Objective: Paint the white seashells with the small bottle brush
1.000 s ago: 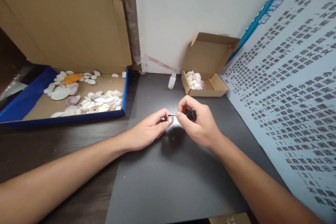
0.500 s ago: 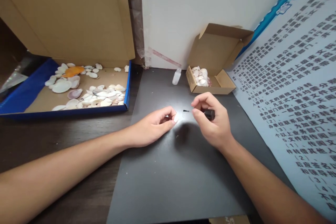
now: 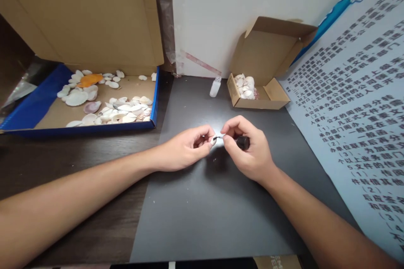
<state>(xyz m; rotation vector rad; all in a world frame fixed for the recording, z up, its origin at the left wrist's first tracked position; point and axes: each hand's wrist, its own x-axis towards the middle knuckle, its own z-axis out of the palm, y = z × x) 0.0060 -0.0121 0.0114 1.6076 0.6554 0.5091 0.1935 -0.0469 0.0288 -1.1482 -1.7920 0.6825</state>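
Between the thumb and fingers of my left hand [image 3: 191, 147] is a small white seashell [image 3: 213, 141], partly hidden by the fingertips. My right hand [image 3: 248, 147] is closed around a small brush with a black cap-like handle [image 3: 243, 143]. The brush's dark tip touches or nearly touches the shell's inner side. Both hands are above the dark grey mat [image 3: 176, 222]. Behind them stands an uncapped little bottle [image 3: 215, 87] with whitish contents.
A blue-edged cardboard box [image 3: 157, 96] at the left holds many seashells and an orange piece [image 3: 90, 80]. At the back right, a small open carton [image 3: 271, 104] contains white shells. A printed sheet [image 3: 353, 134] slants along the right side.
My right hand has moved left, bringing the brush tip from apart to the shell. The shell has turned slightly in my left fingers. The camera view has shifted a little.
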